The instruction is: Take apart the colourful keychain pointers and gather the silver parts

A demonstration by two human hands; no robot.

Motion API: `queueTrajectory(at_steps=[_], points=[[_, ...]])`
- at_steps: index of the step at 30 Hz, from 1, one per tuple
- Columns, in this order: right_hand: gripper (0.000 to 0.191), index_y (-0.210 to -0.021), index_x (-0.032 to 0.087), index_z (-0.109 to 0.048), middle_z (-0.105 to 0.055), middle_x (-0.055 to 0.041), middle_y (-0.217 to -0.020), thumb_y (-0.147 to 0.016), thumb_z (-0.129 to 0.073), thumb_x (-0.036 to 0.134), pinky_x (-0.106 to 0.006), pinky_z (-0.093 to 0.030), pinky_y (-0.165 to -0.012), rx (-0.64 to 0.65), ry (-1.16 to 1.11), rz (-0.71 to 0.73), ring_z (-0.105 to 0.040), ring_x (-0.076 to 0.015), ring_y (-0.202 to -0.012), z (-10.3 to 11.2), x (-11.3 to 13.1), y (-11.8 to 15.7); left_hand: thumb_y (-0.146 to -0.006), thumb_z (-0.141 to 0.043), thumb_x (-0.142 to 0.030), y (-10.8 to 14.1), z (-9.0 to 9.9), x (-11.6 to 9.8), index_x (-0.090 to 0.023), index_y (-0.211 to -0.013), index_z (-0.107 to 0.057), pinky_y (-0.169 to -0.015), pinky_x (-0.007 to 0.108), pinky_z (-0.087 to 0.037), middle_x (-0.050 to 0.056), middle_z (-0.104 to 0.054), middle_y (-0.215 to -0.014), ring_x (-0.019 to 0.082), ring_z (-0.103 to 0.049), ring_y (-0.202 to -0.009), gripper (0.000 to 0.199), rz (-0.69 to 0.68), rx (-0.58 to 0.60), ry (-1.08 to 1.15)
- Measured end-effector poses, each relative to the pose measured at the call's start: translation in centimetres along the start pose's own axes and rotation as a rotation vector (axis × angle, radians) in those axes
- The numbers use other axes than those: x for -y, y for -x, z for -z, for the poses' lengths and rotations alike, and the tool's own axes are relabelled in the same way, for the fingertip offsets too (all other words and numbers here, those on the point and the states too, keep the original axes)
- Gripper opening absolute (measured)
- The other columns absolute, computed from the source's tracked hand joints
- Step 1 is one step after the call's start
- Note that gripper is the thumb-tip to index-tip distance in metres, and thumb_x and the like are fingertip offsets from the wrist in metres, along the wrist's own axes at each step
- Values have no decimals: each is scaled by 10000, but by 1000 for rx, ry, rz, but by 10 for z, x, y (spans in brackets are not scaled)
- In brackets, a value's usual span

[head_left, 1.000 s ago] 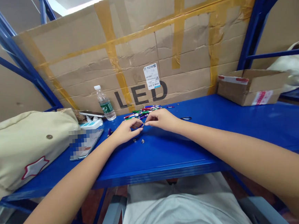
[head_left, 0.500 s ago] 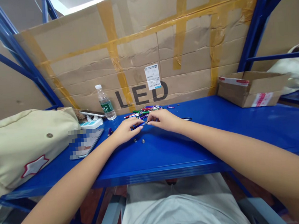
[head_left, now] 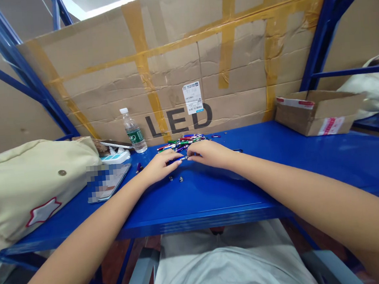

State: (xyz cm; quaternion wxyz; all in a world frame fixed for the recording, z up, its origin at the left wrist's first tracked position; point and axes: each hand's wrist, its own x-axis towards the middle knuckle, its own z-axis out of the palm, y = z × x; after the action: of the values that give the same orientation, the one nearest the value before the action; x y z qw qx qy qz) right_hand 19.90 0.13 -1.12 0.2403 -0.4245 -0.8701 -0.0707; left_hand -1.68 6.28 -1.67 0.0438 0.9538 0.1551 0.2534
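Note:
A slim blue pen-like tube (head_left: pixel 179 159) lies between my two hands, just above the blue table. My left hand (head_left: pixel 161 164) grips its left part between thumb and fingers. At the tube's right, silver end my right hand (head_left: pixel 205 153) is closed in a pinch; the fingertips partly hide that end. Behind the hands lies a pile of slim coloured pen-like tubes (head_left: pixel 189 138) in red, green, blue and purple. Two small silver metal pieces, one of them a metal cap-like part (head_left: pixel 181 179), rest on the table in front of my left hand.
To the left are a cream bag (head_left: pixel 42 184), a phone (head_left: pixel 114 183), a white power strip (head_left: pixel 117 157) and a water bottle (head_left: pixel 134 133). An open cardboard box (head_left: pixel 318 116) stands at the right. A large cardboard sheet (head_left: pixel 106 87) closes off the table's back.
The hands stay in nearly the same place around the blue tube. My right hand's fingers have shifted slightly at its silver end.

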Motion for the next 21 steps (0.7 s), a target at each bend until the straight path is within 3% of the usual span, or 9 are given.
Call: queueTrajectory(at_steps=[7, 9, 14, 21], points=[[89, -845, 165, -651, -677, -57, -866, -845, -562, 174, -272, -402, -717, 17, -78, 19, -593, -177, -811, 2, 2, 2, -912, -480, -330, 1, -2, 1, -181, -1083, -648, -838, 314, -465, 69, -640, -952, 175, -590, -888, 282, -29, 19, -15], [86, -819, 160, -633, -667, -44, -805, -848, -565, 203, -267, -416, -688, 18, -208, -24, -594, -162, -759, 0, 2, 3, -908, -490, -314, 1, -2, 2, -184, -1080, -644, -847, 318, -468, 73, -638, -966, 173, -592, -894, 265, -57, -10, -53], [138, -795, 160, -560, -633, -6, -731, -877, -529, 267, -236, -451, -579, 108, -683, -284, -584, -103, -592, -3, 4, 4, -919, -465, -269, 3, -3, 3, -190, -1087, -634, -836, 328, -477, 84, -645, -967, 170, -594, -899, 251, -189, -113, -225], [251, -743, 163, -496, -582, 10, -687, -836, -596, 374, -223, -423, -534, 155, -1132, -416, -509, -73, -533, -8, 8, 5, -917, -480, -285, 3, -2, 2, -206, -1012, -672, -819, 337, -475, 84, -685, -938, 167, -607, -856, 228, -255, -220, -380]])
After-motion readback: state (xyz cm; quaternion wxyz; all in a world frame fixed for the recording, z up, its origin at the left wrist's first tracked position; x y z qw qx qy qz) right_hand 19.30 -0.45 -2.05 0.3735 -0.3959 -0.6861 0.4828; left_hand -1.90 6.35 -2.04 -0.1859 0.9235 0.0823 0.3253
